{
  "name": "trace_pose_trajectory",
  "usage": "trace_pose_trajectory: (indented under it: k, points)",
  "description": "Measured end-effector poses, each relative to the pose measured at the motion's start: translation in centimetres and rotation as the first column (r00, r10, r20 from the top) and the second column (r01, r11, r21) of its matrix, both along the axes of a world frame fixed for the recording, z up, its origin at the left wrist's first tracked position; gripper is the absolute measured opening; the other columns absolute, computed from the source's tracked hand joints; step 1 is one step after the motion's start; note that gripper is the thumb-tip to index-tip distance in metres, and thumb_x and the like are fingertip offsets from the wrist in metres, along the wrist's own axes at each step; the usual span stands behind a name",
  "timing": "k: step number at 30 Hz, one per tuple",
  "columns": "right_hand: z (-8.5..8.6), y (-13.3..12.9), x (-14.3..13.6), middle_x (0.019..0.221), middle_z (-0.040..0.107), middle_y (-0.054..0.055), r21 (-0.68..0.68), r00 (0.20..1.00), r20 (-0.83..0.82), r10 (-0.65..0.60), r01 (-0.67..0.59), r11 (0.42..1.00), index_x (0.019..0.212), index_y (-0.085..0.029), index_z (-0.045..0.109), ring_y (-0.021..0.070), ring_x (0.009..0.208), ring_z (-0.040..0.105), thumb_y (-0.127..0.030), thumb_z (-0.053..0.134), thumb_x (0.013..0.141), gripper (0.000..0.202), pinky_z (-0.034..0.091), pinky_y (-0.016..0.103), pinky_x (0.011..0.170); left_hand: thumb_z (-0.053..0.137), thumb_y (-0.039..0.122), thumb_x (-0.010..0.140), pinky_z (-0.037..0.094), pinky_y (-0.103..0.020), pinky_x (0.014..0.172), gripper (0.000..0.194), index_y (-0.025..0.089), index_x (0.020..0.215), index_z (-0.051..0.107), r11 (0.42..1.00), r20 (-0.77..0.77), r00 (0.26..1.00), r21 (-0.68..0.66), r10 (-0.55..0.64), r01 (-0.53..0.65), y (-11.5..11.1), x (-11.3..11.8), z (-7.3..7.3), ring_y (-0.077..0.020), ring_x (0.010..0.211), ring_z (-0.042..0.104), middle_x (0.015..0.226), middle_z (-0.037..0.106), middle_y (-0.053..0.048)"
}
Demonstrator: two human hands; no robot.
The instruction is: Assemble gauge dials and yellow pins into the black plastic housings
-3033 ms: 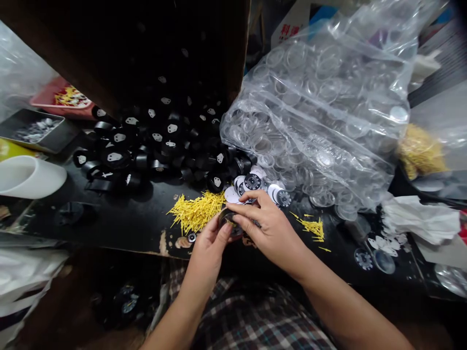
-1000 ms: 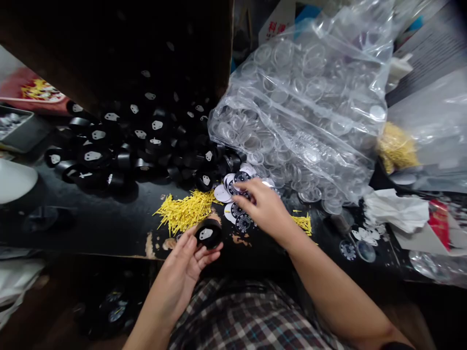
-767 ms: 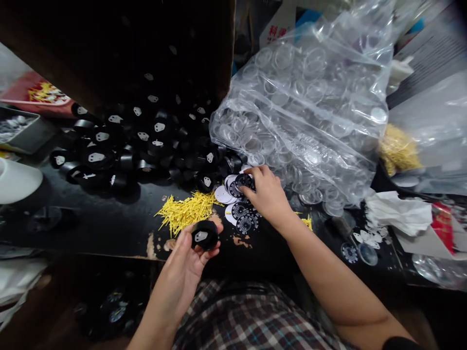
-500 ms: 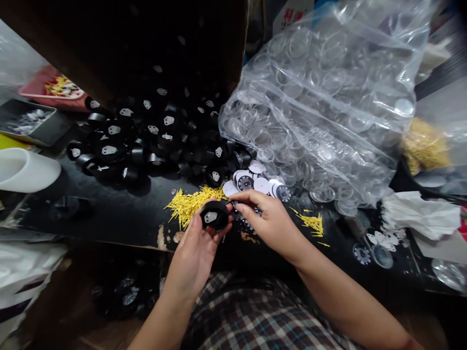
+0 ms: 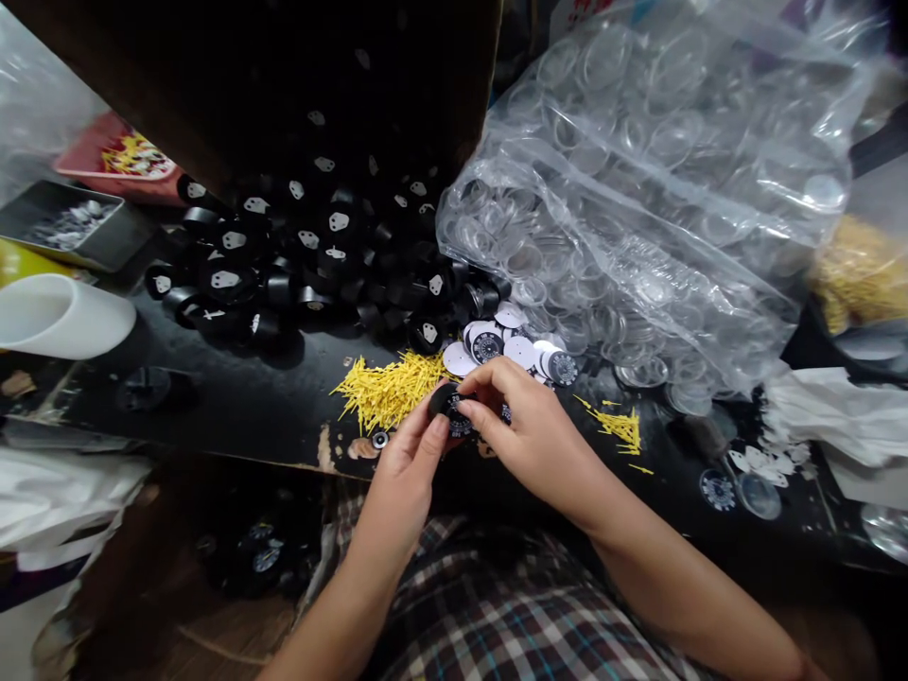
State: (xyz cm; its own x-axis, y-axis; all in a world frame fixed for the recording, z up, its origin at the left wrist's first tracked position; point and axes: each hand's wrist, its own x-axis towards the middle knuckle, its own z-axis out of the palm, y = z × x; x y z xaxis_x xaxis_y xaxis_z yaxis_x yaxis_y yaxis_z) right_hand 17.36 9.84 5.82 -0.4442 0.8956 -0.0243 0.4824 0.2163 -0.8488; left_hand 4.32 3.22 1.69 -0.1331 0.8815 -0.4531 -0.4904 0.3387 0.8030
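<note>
My left hand (image 5: 410, 459) is closed around a small round black housing (image 5: 438, 401), with its thumb on the near rim. Over the housing's mouth lies a black dial disc (image 5: 458, 423) printed with white numerals. My right hand (image 5: 529, 430) pinches the disc's edge between thumb and forefinger. Whether the disc sits fully inside the housing I cannot tell, as fingers cover part of it. Just beyond the hands are a heap of yellow pointers (image 5: 387, 392) and a pile of dial discs (image 5: 489, 348), some showing plain white backs.
Several black housings (image 5: 234, 279) spill from a dark box (image 5: 340, 85) at the back. A clear bag of transparent round covers (image 5: 638, 208) fills the back right. At left stand a white cup (image 5: 106, 317), a grey tray (image 5: 106, 241) and a pink tray (image 5: 85, 156). Few yellow pointers (image 5: 617, 424) lie right.
My left hand has turned the black housing toward my right hand. The dial disc has come up against the housing's mouth. The view has shifted slightly.
</note>
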Motion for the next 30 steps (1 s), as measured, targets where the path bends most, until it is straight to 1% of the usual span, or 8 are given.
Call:
trace_pose_trajectory:
  k: [9, 12, 14, 18, 22, 25, 28, 30]
  points:
    - [-0.6, 0.0, 0.3, 0.081, 0.054, -0.001, -0.165, 0.996, -0.046, -0.073, 0.065, 0.984, 0.092, -0.02, 0.052, 0.0111, 0.069, 0.052, -0.021, 0.057, 0.086, 0.008, 0.043, 0.024, 0.065, 0.069, 0.033, 0.08, 0.053, -0.031, 0.087, 0.03, 0.025, 0.108, 0.069, 0.999, 0.065, 0.997, 0.007, 0.031, -0.031, -0.3, 0.1, -0.2, -0.0233, 0.11, 0.059, 0.117, 0.066, -0.004]
    - [-0.8, -0.5, 0.5, 0.09, 0.054, 0.001, -0.163, 0.999, -0.019, -0.03, 0.027, 0.986, 0.098, -0.02, 0.052, 0.011, 0.071, 0.051, -0.023, 0.059, 0.084, 0.015, 0.044, 0.025, 0.065, 0.071, 0.029, 0.079, 0.054, -0.027, 0.083, 0.028, 0.026, 0.106, 0.068, 1.0, 0.068, 0.998, -0.022, 0.006, -0.005, -0.6, 0.2, -0.1, -0.022, 0.109, 0.06, 0.113, 0.067, -0.002]
    - [-0.9, -1.0, 0.7, 0.098, 0.055, 0.002, -0.18, 0.999, -0.019, 0.035, -0.038, 0.983, 0.103, -0.021, 0.051, 0.0109, 0.075, 0.052, -0.018, 0.056, 0.085, 0.019, 0.044, 0.024, 0.067, 0.07, 0.025, 0.079, 0.053, -0.026, 0.083, 0.03, 0.027, 0.109, 0.066, 0.999, 0.058, 0.998, -0.044, -0.028, 0.03, -0.9, 0.2, -0.1, -0.0217, 0.11, 0.059, 0.117, 0.066, -0.003]
    - [-1.2, -2.0, 0.9, 0.102, 0.056, 0.003, -0.146, 0.995, -0.023, 0.097, -0.099, 0.984, 0.106, -0.021, 0.051, 0.0127, 0.084, 0.054, -0.004, 0.048, 0.082, 0.03, 0.044, 0.026, 0.074, 0.07, 0.022, 0.078, 0.049, -0.029, 0.093, 0.033, 0.025, 0.111, 0.066, 0.996, -0.056, 0.994, -0.003, -0.09, 0.09, -1.4, -0.4, -0.4, -0.0213, 0.11, 0.059, 0.121, 0.064, -0.004]
    - [-1.4, -1.6, 0.4, 0.103, 0.059, 0.003, -0.132, 0.984, -0.046, 0.174, -0.179, 0.975, 0.107, -0.021, 0.055, 0.0125, 0.082, 0.056, -0.007, 0.049, 0.084, 0.028, 0.045, 0.025, 0.072, 0.072, 0.024, 0.076, 0.045, -0.034, 0.099, 0.032, 0.024, 0.108, 0.067, 0.997, -0.201, 0.976, -0.019, -0.078, 0.076, -2.2, -1.8, -1.1, -0.0231, 0.11, 0.06, 0.115, 0.067, -0.004]
    - [-2.0, -0.4, -0.9, 0.097, 0.064, 0.003, -0.026, 0.96, 0.125, 0.249, -0.248, 0.968, 0.101, -0.019, 0.061, 0.0159, 0.088, 0.058, -0.014, 0.048, 0.09, 0.018, 0.042, 0.029, 0.08, 0.07, 0.025, 0.079, 0.046, -0.035, 0.098, 0.032, 0.023, 0.11, 0.065, 0.996, -0.173, 0.982, -0.046, 0.07, -0.079, -2.8, -3.0, -1.4, -0.0224, 0.106, 0.062, 0.112, 0.068, -0.004]
    - [-3.0, 0.5, -2.8, 0.092, 0.065, 0.007, 0.167, 0.871, 0.457, 0.183, -0.286, 0.944, 0.091, -0.015, 0.062, 0.0226, 0.09, 0.057, -0.017, 0.049, 0.089, 0.013, 0.038, 0.037, 0.081, 0.066, 0.021, 0.082, 0.048, -0.034, 0.096, 0.028, 0.021, 0.11, 0.064, 0.969, -0.078, 0.967, -0.033, 0.242, -0.245, -2.8, -3.5, -1.0, -0.0211, 0.105, 0.062, 0.113, 0.067, -0.006]
    - [-3.6, 0.8, -4.0, 0.092, 0.064, 0.01, 0.229, 0.804, 0.578, 0.138, -0.322, 0.919, 0.092, -0.013, 0.061, 0.0252, 0.088, 0.057, -0.02, 0.051, 0.088, 0.013, 0.036, 0.039, 0.079, 0.064, 0.019, 0.083, 0.047, -0.035, 0.098, 0.025, 0.02, 0.109, 0.065, 0.957, -0.018, 0.957, -0.019, 0.288, -0.288, -2.7, -3.5, -0.6, -0.0216, 0.108, 0.061, 0.114, 0.066, -0.007]
